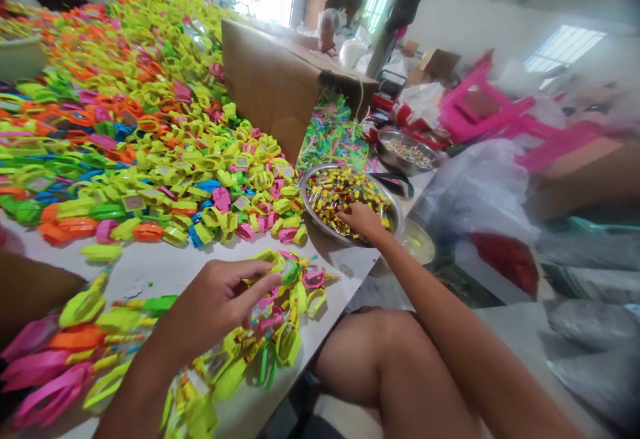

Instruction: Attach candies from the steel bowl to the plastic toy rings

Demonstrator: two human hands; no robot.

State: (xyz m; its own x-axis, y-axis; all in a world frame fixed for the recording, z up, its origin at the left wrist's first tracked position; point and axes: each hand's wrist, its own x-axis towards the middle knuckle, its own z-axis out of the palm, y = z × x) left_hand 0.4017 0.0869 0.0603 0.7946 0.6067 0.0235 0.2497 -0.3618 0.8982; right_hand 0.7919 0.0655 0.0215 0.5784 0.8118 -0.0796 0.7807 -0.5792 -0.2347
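Note:
My left hand (220,299) is over a small heap of yellow, pink and green plastic rings (287,339) near the table's front edge. Its thumb and forefinger come together at a green and yellow piece (290,271). My right hand (364,220) reaches into a round metal bowl (306,207) full of small yellow and red pieces (345,189). The fingertips of that hand are down among the pieces, so what they hold is hidden. Behind my left hand lies a large pile of mostly yellow, orange and pink plastic rings (165,152).
A cardboard box (273,85) stands behind the metal bowl, beside green strips (335,132). Farther back is another metal bowl (407,152). Pink stools (480,102) and plastic bags (475,185) are to the right. People sit beyond the pile.

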